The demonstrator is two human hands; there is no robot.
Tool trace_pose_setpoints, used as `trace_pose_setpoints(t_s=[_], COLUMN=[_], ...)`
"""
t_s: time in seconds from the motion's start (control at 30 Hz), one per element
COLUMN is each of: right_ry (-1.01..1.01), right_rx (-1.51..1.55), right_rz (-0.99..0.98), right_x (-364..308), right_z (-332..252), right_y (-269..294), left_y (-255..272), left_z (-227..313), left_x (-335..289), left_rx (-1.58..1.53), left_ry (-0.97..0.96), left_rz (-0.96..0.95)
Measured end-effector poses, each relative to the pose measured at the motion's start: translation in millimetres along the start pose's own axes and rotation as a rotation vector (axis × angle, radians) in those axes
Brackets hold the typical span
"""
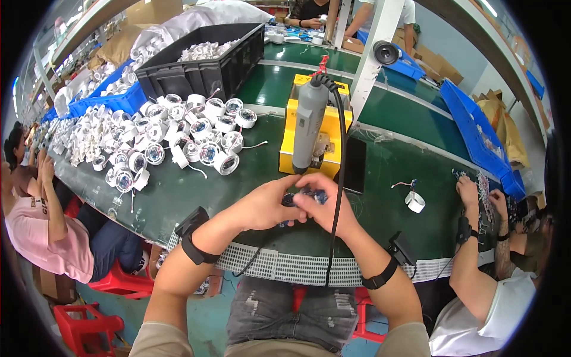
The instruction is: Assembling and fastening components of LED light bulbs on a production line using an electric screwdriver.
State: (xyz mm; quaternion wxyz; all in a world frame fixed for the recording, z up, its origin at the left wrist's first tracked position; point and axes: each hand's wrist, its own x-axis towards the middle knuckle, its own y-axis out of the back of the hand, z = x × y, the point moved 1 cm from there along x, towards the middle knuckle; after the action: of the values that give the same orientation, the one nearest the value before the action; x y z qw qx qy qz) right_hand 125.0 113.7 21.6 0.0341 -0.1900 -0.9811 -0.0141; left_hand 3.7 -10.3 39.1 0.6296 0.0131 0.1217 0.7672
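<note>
Below the hanging grey electric screwdriver [309,122], left hand [266,205] and right hand [324,205] together pinched a small blue-and-black circuit part [304,195], fingers closed around it.

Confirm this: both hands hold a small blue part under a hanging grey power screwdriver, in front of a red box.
Not quite. In the head view the box behind the grey screwdriver is yellow, not red. The left hand and right hand do hold the small blue part together beneath it.
</note>
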Motion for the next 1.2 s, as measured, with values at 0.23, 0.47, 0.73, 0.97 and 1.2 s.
trace_pose_setpoints(t_s=[0.23, 0.47, 0.73, 0.97, 1.2], right_ry=[0.101, 0.570, 0.638, 0.785, 0.018], right_rx=[-0.153, -0.575, -0.567, -0.790, 0.452], right_rz=[-0.014, 0.264, 0.396, 0.568, 0.267], right_x=[1, 0, -2, -1, 4], right_z=[2, -5, -7, -6, 4], right_y=[5, 11, 4, 2, 11], left_y=[0, -3, -7, -6, 3], left_z=[-3, 5, 5, 3, 4], left_x=[0, 0, -1, 0, -4], left_rx=[0.177, -0.157, -0.199, -0.150, -0.087], left_ry=[-0.109, 0.098, 0.045, 0.135, 0.011], left_rz=[0.011, -0.059, -0.034, -0.131, -0.105])
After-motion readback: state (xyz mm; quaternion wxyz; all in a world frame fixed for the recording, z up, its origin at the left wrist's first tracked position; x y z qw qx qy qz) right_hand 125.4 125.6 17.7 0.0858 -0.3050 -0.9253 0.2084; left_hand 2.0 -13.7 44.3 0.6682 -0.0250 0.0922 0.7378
